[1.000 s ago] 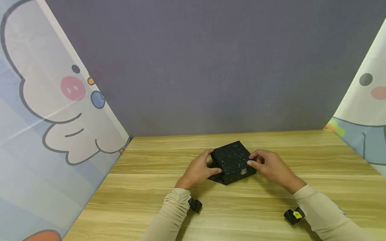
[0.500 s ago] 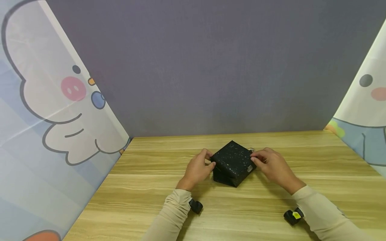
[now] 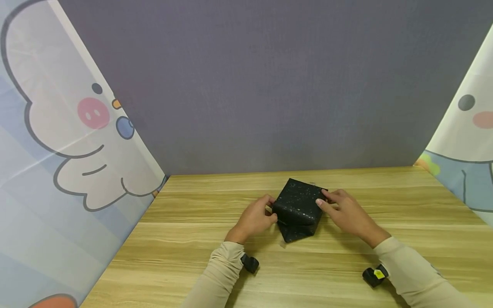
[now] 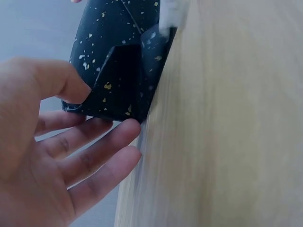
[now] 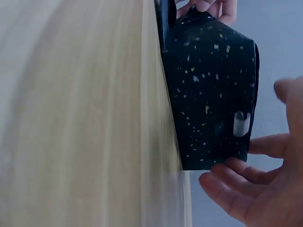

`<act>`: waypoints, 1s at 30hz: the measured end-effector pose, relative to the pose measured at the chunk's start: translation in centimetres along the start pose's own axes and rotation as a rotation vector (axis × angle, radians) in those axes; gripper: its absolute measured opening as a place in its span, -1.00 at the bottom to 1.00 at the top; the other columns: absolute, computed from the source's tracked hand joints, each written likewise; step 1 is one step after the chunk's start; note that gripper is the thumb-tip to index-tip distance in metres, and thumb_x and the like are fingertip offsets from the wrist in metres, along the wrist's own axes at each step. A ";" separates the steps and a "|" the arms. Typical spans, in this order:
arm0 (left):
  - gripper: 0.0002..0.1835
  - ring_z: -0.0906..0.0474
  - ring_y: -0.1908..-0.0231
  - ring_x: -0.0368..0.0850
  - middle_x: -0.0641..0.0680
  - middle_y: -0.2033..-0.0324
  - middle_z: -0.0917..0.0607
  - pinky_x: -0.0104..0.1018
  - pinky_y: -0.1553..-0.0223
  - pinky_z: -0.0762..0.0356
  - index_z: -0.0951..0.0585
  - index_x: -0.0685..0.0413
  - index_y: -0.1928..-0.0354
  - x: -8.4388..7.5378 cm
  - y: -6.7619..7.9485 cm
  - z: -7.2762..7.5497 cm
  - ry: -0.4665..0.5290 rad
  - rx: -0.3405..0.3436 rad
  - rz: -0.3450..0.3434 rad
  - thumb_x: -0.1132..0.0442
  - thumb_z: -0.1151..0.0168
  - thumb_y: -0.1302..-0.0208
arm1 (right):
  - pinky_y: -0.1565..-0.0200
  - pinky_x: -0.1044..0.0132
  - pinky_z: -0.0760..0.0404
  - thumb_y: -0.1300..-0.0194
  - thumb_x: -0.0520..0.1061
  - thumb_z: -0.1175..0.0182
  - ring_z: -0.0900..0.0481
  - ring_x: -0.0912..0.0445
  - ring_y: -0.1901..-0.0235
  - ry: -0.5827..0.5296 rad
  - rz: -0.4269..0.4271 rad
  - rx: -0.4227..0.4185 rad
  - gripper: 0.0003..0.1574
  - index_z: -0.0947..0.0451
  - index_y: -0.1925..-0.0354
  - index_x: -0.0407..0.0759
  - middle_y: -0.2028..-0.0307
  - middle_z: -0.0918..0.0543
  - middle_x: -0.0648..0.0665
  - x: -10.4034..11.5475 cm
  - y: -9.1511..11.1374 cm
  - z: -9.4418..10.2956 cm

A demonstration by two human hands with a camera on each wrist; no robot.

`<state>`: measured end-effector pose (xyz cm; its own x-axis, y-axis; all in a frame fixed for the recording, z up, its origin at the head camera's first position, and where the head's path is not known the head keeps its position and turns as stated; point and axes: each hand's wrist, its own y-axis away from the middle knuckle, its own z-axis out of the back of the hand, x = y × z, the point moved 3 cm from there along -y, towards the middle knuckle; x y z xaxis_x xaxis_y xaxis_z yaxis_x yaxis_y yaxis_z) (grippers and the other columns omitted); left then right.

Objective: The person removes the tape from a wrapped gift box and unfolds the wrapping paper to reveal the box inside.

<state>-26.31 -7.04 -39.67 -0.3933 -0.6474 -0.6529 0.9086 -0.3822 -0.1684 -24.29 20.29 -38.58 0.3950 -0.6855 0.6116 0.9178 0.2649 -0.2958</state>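
Left hand point(image 3: 254, 218) and right hand point(image 3: 348, 214) at opposite sides of a black flecked package point(image 3: 298, 199).

Left pinches a folded corner: bent thumb on the near face, fingers behind the edge. Right not clenched, fingers loosely extended, fingertips touching the package's end; right wrist view shows its thumb standing apart from the wrap. Package sits on the wood-grain surface point(image 3: 308, 278), toward the back, pointed fold facing the wearer; flecks pale and gold. Clear tape patch point(image 5: 241, 124) on one side; whitish piece point(image 4: 173, 14) by the folds, blurred. Tan sleeves point(image 3: 212, 278). Black device point(image 3: 372, 277) at right wrist bears a yellow label point(image 3: 379, 274), too small to read. Grey backdrop point(image 3: 269, 85) behind; left hanging point(image 3: 77, 179) printed with a pink-snouted white cartoon figure.
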 end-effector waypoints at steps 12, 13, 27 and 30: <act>-0.59 -0.63 0.20 -0.26 -0.02 0.03 -0.64 -0.34 0.24 -0.57 -0.56 -0.06 -0.08 -0.2 0.2 0.1 0.058 0.055 -0.011 0.40 -0.22 -0.18 | -0.21 -0.35 -0.31 -0.47 0.37 -0.03 -0.22 -0.44 -0.34 0.007 -0.052 0.179 0.20 0.17 -0.54 -0.46 -0.45 -0.05 -0.58 0.1 0.3 -0.6; -0.59 -0.64 0.20 -0.26 -0.02 0.01 -0.64 -0.33 0.25 -0.57 -0.56 -0.06 -0.08 -0.2 0.3 0.1 0.061 0.056 -0.010 0.40 -0.22 -0.18 | -0.20 -0.35 -0.31 -0.46 0.37 -0.03 -0.22 -0.44 -0.34 0.006 -0.051 0.181 0.20 0.18 -0.54 -0.46 -0.45 -0.04 -0.58 0.2 0.3 -0.6; -0.32 -0.62 0.03 -0.21 0.04 -0.14 -0.59 -0.31 0.09 -0.56 -0.34 0.05 -0.42 -0.3 0.3 -0.3 0.008 0.100 0.008 0.34 -0.25 -0.23 | -0.14 -0.19 -0.48 -0.39 0.32 -0.19 -0.46 -0.30 -0.23 -0.120 -0.064 0.243 0.37 0.39 -0.53 -0.46 -0.37 -0.24 -0.57 0.2 0.3 -1.2; -0.31 -0.61 0.03 -0.23 0.02 -0.08 -0.61 -0.29 0.10 -0.56 -0.32 0.01 -0.43 -0.2 0.5 -0.2 0.021 0.119 0.020 0.32 -0.23 -0.24 | -0.13 -0.14 -0.51 -0.36 0.29 -0.25 -0.49 -0.25 -0.22 -0.150 -0.051 0.252 0.41 0.43 -0.53 -0.45 -0.32 -0.35 -0.53 0.2 0.2 -1.5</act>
<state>-25.77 -6.94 -39.73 -0.3714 -0.6424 -0.6704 0.8925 -0.4459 -0.0672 -24.08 19.23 -39.60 0.3329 -0.5989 0.7283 0.9103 0.4057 -0.0824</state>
